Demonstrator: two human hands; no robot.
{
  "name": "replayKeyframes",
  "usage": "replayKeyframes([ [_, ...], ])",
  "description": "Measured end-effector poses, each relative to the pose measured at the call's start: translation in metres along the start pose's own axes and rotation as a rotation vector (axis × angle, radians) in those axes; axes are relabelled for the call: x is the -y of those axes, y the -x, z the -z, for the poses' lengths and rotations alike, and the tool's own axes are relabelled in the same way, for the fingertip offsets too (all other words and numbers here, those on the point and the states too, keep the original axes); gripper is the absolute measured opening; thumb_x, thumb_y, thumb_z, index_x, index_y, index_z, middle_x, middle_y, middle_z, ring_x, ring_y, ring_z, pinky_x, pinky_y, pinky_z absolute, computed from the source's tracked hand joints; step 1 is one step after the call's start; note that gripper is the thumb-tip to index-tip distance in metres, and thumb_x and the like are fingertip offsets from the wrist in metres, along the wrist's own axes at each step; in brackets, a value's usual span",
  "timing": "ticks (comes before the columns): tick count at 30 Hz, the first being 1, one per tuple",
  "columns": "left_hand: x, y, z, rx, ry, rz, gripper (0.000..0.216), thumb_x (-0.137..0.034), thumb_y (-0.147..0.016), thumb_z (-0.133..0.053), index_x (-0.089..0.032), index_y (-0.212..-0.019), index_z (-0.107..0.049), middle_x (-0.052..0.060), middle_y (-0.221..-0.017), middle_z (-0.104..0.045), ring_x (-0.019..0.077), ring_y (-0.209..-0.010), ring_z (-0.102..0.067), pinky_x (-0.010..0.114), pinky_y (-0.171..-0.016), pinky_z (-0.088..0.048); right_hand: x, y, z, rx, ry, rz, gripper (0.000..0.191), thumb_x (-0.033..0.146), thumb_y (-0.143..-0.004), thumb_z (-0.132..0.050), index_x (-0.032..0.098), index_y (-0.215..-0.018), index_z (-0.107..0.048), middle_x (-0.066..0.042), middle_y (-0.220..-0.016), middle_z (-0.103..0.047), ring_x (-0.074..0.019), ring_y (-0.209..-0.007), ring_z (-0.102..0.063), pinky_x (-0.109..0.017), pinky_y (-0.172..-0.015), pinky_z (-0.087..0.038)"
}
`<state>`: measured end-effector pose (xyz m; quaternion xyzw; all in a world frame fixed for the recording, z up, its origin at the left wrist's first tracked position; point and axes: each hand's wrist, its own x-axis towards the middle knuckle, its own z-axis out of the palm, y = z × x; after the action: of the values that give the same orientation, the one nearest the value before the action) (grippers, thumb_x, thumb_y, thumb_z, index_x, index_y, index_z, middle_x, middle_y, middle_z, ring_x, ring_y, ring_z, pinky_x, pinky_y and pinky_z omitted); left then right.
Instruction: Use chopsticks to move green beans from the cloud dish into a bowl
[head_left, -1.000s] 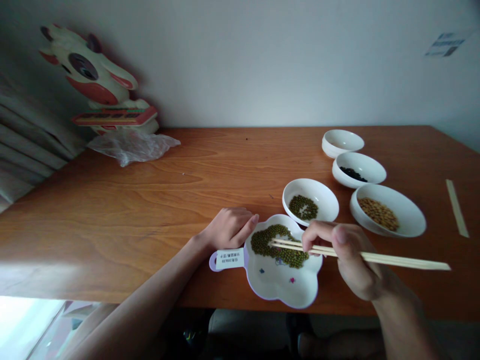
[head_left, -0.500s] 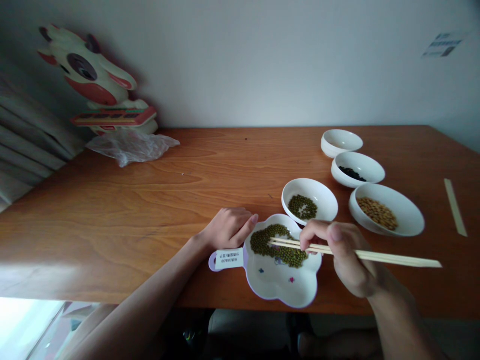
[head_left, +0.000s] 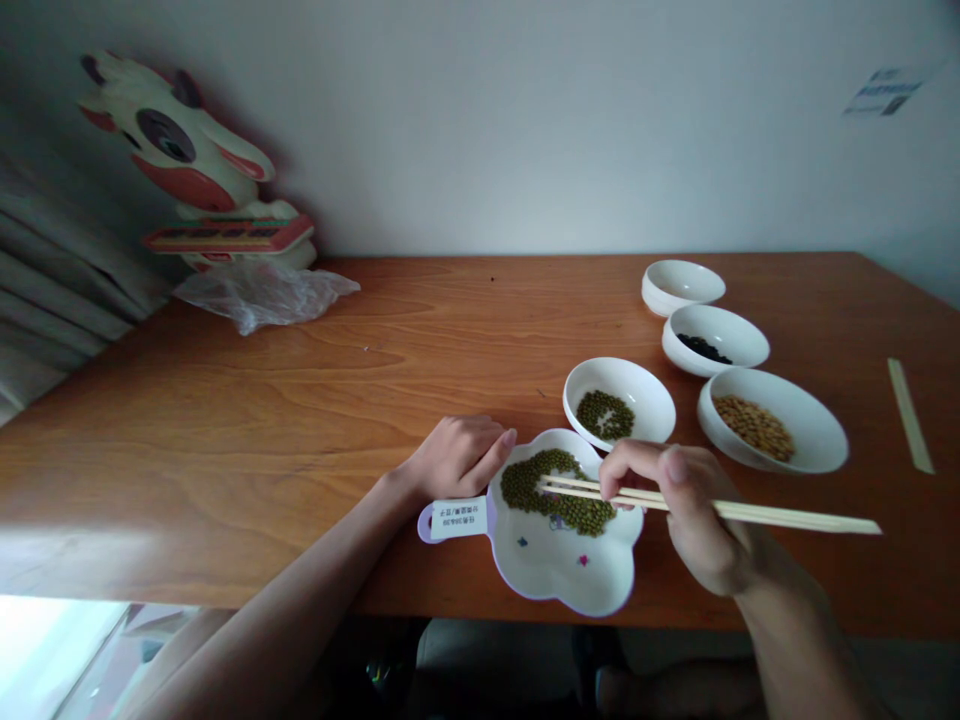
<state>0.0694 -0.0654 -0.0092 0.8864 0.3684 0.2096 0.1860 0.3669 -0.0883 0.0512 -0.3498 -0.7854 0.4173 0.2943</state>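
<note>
My right hand [head_left: 694, 510] grips a pair of wooden chopsticks [head_left: 780, 516], their tips resting in a pile of green mung beans [head_left: 551, 490]. The beans lie in a white flower-shaped dish [head_left: 555, 570] with a labelled handle [head_left: 450, 521]. My left hand [head_left: 459, 456] lies on the table beside that handle, fingers curled loosely, a fingertip touching the dish's rim. It holds nothing. Just behind the dish stands a small white bowl [head_left: 637, 385] with a few green beans.
Three more white bowls stand to the right: one with tan beans [head_left: 810, 415], one with black beans [head_left: 731, 335], one stacked pair [head_left: 682, 283] at the back. A chopstick wrapper [head_left: 910, 414] lies far right. A cow figure [head_left: 187, 160] and crumpled plastic bag [head_left: 259, 290] sit back left.
My right hand and the chopsticks have shifted slightly left and back over the dish. The left hand has stayed in place.
</note>
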Motion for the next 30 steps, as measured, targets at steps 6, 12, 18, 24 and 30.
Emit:
replayKeyframes([
  [6,0.000,0.000,0.001,0.002,-0.002,-0.003,0.049,-0.033,-0.115,-0.025,-0.020,-0.073,-0.048,0.003,-0.072,-0.057,0.0162,-0.066,-0.051,0.033,-0.067,-0.042,-0.003,0.000,-0.002,-0.016,-0.001,0.014,0.066,0.058,-0.113,-0.019,0.021,-0.085,-0.066,-0.002,-0.074,-0.064,-0.0159,-0.066,-0.058,-0.033,-0.064,-0.041],
  [12,0.000,0.000,0.001,0.011,0.001,0.007,0.050,-0.034,-0.115,-0.024,-0.020,-0.073,-0.048,0.004,-0.072,-0.058,0.0167,-0.067,-0.051,0.033,-0.069,-0.043,0.002,-0.001,-0.002,-0.033,0.000,0.015,0.066,0.057,-0.113,-0.021,0.021,-0.083,-0.067,-0.002,-0.073,-0.065,-0.0167,-0.066,-0.058,-0.033,-0.064,-0.041],
  [18,0.000,0.000,0.001,0.019,-0.007,0.014,0.050,-0.034,-0.115,-0.025,-0.020,-0.074,-0.049,0.004,-0.073,-0.058,0.0171,-0.067,-0.052,0.033,-0.070,-0.044,0.003,0.001,-0.001,-0.049,0.002,0.015,0.065,0.057,-0.112,-0.022,0.022,-0.083,-0.068,-0.004,-0.073,-0.066,-0.0192,-0.066,-0.059,-0.035,-0.063,-0.043],
  [24,-0.001,0.000,0.003,0.020,-0.013,0.017,0.050,-0.035,-0.115,-0.024,-0.020,-0.073,-0.049,0.004,-0.073,-0.059,0.0168,-0.067,-0.053,0.033,-0.070,-0.044,0.006,0.010,0.017,-0.134,-0.017,-0.020,0.070,0.067,-0.109,-0.021,0.027,-0.082,-0.072,-0.005,-0.076,-0.071,-0.0239,-0.073,-0.065,-0.039,-0.068,-0.046],
  [30,-0.002,-0.001,0.003,0.004,-0.016,0.016,0.051,-0.035,-0.115,-0.023,-0.020,-0.073,-0.047,0.003,-0.071,-0.058,0.0160,-0.064,-0.051,0.032,-0.066,-0.041,-0.011,0.032,0.058,-0.515,0.015,0.004,0.083,0.074,-0.105,-0.017,0.026,-0.074,-0.077,-0.010,-0.079,-0.072,-0.0284,-0.083,-0.067,-0.042,-0.075,-0.048],
])
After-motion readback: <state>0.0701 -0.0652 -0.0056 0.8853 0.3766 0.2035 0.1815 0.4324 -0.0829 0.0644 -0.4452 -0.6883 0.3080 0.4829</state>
